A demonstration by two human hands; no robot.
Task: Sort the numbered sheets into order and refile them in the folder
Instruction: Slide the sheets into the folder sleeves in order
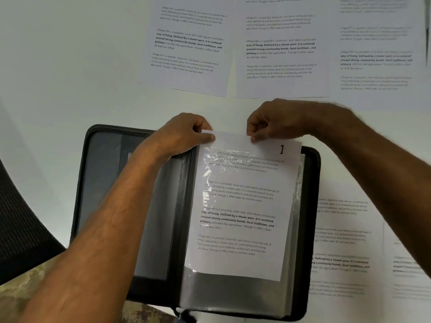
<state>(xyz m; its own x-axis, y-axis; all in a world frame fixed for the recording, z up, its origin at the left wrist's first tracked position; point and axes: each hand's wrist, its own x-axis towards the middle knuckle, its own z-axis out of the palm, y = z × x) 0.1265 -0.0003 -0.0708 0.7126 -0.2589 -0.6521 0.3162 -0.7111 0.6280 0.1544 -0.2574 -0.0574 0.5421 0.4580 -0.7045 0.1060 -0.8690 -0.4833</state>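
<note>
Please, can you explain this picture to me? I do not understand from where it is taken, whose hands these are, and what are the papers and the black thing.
There is no machine here. A person wears a camera on the head, so you look down at their own two arms. The black thing is a zip folder lying open on a white table, with clear plastic sleeves inside. The left hand and right hand each pinch the top edge of the sheet marked 1, which sits partly inside the front sleeve, its top sticking out. More printed sheets lie on the table beyond the folder and to its right. A dark mesh chair shows at the left.
</note>
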